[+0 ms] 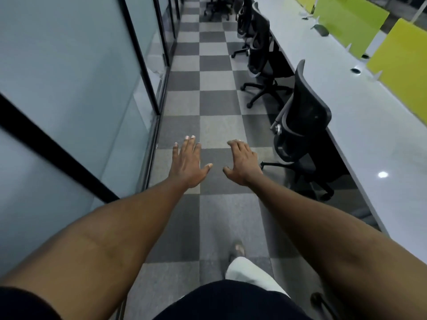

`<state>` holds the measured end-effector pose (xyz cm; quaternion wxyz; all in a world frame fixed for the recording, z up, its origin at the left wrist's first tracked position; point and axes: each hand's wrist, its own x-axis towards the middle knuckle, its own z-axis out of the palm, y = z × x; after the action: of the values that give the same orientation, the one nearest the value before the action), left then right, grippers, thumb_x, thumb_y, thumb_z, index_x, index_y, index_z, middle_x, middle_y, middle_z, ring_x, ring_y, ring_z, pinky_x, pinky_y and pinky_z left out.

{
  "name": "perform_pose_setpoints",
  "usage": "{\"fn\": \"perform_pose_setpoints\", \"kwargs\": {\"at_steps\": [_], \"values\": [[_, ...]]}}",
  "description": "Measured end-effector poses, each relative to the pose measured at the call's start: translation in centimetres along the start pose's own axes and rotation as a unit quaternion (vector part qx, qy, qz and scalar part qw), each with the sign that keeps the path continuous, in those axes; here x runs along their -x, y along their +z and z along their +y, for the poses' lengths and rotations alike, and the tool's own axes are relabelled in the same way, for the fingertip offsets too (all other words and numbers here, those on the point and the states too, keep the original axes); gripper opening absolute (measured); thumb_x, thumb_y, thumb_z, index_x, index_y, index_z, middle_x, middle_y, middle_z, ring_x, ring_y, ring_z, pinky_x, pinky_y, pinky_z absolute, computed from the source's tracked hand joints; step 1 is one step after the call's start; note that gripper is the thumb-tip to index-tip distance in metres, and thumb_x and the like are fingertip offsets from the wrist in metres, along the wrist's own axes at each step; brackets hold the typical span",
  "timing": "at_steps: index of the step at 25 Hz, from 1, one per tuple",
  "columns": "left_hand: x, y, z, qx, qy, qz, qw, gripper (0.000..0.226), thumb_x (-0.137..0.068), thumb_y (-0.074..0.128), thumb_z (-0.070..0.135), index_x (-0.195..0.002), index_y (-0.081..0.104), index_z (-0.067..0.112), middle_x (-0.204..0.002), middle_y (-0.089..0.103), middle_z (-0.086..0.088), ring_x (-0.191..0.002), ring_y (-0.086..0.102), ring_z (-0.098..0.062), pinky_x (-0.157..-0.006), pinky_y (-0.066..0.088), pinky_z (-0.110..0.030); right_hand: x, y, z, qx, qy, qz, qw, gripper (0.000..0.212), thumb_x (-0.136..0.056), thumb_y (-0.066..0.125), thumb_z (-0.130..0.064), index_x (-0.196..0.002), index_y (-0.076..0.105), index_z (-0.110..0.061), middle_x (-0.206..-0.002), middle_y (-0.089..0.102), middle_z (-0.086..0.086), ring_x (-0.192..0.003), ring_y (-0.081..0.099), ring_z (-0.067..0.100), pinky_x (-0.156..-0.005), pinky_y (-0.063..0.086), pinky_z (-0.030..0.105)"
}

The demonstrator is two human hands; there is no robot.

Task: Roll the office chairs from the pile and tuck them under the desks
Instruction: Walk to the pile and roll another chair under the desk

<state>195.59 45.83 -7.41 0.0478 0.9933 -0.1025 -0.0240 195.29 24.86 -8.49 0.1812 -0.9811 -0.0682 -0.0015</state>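
Note:
My left hand [188, 161] and my right hand [242, 163] reach out in front of me over the checkered carpet, fingers spread, holding nothing. A black mesh office chair [302, 125] is tucked at the long white desk [360, 116] just right of my right hand, not touching it. Two more black chairs [260, 54] stand along the same desk further down the aisle. Another chair base [217, 6] shows at the far end.
A glass partition with black frames [76, 72] lines the left side of the aisle. Yellow-green divider panels [346, 21] stand on the desk. My foot [239, 249] is on the carpet below. A dark object [323, 303] sits at the bottom right.

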Motion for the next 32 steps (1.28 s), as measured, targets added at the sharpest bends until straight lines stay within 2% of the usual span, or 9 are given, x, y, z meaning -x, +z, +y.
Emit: {"fn": "perform_pose_setpoints", "kwargs": {"at_steps": [8, 12, 17, 23, 29, 32], "values": [[-29.5, 0.4, -2.1, 0.019, -0.018, -0.005, 1.0, 0.088, -0.103, 0.044, 0.064, -0.168, 0.013, 0.012, -0.176, -0.005, -0.011, -0.162, -0.011, -0.026, -0.129, -0.011, -0.051, -29.7, -0.3, 8.4, 0.016, 0.0, -0.025, 1.0, 0.09, -0.086, 0.073, -0.045, -0.159, 0.026, -0.02, -0.163, 0.029, 0.005, -0.153, 0.024, 0.027, -0.118, 0.032, 0.055], [-41.7, -1.3, -3.5, 0.036, -0.033, -0.008, 0.999, 0.089, -0.104, 0.04, 0.066, -0.168, 0.008, 0.013, -0.176, -0.008, -0.009, -0.161, -0.015, -0.024, -0.129, -0.011, -0.052, -42.1, -2.3, 10.3, -0.001, 0.015, -0.01, 1.0, 0.087, -0.085, 0.073, -0.044, -0.156, 0.031, -0.019, -0.159, 0.035, 0.005, -0.15, 0.028, 0.027, -0.116, 0.036, 0.056], [-56.1, -1.5, -7.2, 0.034, -0.025, 0.0, 0.999, 0.086, -0.105, 0.038, 0.064, -0.168, 0.009, 0.014, -0.176, -0.007, -0.009, -0.162, -0.013, -0.025, -0.129, -0.011, -0.052, -56.4, -2.5, 12.2, 0.022, 0.005, -0.009, 1.0, 0.088, -0.087, 0.071, -0.046, -0.158, 0.026, -0.02, -0.163, 0.03, 0.004, -0.153, 0.023, 0.025, -0.119, 0.033, 0.054], [-76.0, -1.3, -14.5, 0.04, -0.008, -0.006, 0.999, 0.085, -0.105, 0.037, 0.064, -0.168, 0.012, 0.012, -0.176, -0.005, -0.01, -0.162, -0.011, -0.025, -0.129, -0.01, -0.052, -76.7, -0.9, 12.9, 0.046, 0.011, -0.021, 0.999, 0.091, -0.088, 0.071, -0.047, -0.16, 0.023, -0.019, -0.166, 0.025, 0.006, -0.155, 0.019, 0.026, -0.119, 0.03, 0.055], [-95.4, -6.0, -22.1, 0.035, 0.007, 0.008, 0.999, 0.084, -0.105, 0.039, 0.063, -0.167, 0.017, 0.01, -0.176, -0.002, -0.012, -0.162, -0.009, -0.026, -0.129, -0.011, -0.052, -96.8, -1.8, 10.7, 0.011, 0.033, 0.008, 0.999, 0.086, -0.088, 0.071, -0.048, -0.157, 0.027, -0.019, -0.158, 0.034, 0.005, -0.148, 0.029, 0.026, -0.117, 0.036, 0.054], [-103.0, -5.9, -24.6, 0.023, 0.01, 0.008, 1.0, 0.084, -0.105, 0.039, 0.064, -0.167, 0.017, 0.011, -0.176, -0.003, -0.012, -0.162, -0.01, -0.026, -0.128, -0.011, -0.053, -104.7, -0.8, 11.2, 0.016, 0.023, -0.011, 1.0, 0.088, -0.088, 0.07, -0.048, -0.158, 0.026, -0.019, -0.159, 0.033, 0.005, -0.149, 0.028, 0.026, -0.117, 0.035, 0.054]]}}
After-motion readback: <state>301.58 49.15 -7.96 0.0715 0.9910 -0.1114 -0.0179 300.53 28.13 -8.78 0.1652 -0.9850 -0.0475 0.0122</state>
